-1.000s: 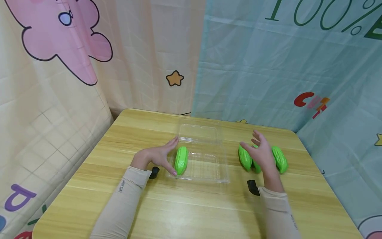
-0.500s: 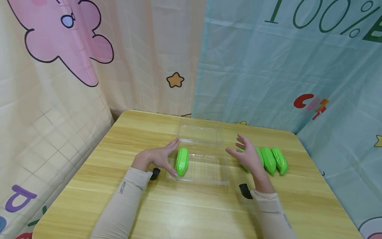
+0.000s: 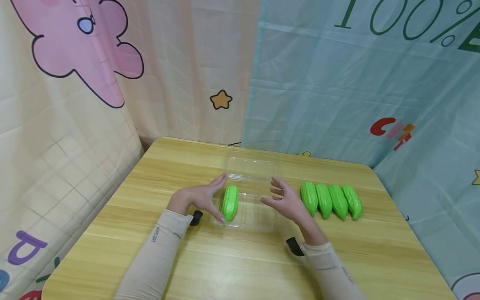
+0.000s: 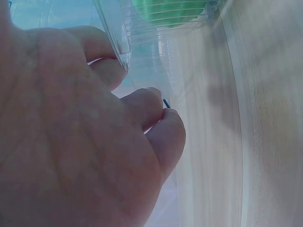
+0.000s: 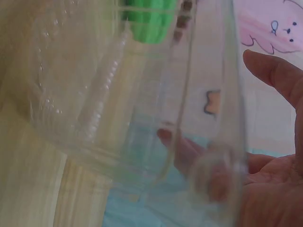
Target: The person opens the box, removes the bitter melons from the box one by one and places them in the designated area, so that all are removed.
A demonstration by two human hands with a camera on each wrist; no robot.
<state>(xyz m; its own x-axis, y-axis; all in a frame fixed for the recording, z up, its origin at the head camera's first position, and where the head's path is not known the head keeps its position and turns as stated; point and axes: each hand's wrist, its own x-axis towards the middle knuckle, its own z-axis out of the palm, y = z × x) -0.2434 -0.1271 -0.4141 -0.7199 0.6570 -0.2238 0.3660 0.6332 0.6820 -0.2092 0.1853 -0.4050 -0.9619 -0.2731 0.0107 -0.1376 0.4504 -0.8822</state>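
Observation:
A clear plastic box (image 3: 251, 225) lies on the table with its hinged lid (image 3: 251, 167) folded back away from me. One ridged green bitter melon (image 3: 230, 203), shiny like a toy, sits along the box's left side. My left hand (image 3: 198, 200) spans that left side, thumb toward the front corner and fingers toward the back; in the left wrist view its fingers (image 4: 142, 104) lie beside the plastic edge. My right hand (image 3: 290, 203) is over the box's right side, fingers spread and holding nothing. The right wrist view shows some fingertips through the clear wall.
Several more green bitter melons (image 3: 324, 201) lie in a row on the wooden table (image 3: 232, 266), right of my right hand. Printed curtains (image 3: 318, 83) hang behind the table and at its sides.
My right hand has moved left from above the row of bitter melons to the box's right side, uncovering the row. My left hand and the melon in the box stay nearly in place.

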